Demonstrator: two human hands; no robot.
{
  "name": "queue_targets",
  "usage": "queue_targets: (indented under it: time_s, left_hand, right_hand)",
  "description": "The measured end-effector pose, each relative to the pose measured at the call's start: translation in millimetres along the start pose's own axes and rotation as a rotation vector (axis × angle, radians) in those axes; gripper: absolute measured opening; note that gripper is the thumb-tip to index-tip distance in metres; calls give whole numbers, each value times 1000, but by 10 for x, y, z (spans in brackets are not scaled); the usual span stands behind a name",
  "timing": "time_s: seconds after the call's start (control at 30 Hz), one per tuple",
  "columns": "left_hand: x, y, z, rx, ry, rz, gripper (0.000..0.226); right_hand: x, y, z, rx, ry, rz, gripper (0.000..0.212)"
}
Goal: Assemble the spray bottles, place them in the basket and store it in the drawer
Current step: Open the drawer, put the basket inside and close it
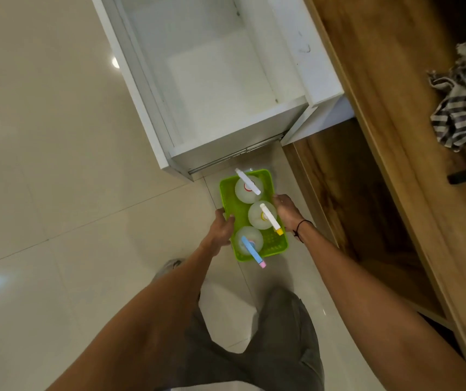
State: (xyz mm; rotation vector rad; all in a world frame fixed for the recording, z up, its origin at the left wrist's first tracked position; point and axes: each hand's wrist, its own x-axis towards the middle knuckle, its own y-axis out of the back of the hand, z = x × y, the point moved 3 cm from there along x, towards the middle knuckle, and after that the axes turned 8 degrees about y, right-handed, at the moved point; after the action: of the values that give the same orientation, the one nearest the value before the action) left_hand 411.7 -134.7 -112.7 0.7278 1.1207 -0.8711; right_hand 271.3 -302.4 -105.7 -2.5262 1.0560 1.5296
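A green plastic basket (274, 244) is held over the tiled floor, just in front of an open white drawer (226, 80). Three clear round spray bottles stand in it: one with a white spray head (247, 182) at the far end, one with a white and yellow head (270, 218) in the middle, one with a blue and pink head (253, 251) nearest me. My left hand (221, 228) grips the basket's left rim. My right hand (285, 211) grips the right rim; a black band circles that wrist.
The drawer is pulled out from a white cabinet, its inside bare, with its metal runner (237, 155) showing below. A wooden desk (381, 108) runs along the right, with a striped cloth (463, 108) on it. My legs in grey trousers (268, 348) are below.
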Motion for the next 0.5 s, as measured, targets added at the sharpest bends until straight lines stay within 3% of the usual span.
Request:
queue_targets:
  time_s: [0.13, 0.3, 0.5]
  left_hand:
    - [-354, 67, 136, 48, -59, -38, 48]
    - [-804, 174, 288, 114, -184, -16, 42]
    - [-1314, 362, 575, 354, -440, 50, 41]
  right_hand:
    - [-393, 186, -60, -3, -1, 35, 34]
    - [-1036, 314, -293, 106, -10, 64, 31]
    - [-1609, 401, -451, 255, 56, 108, 19]
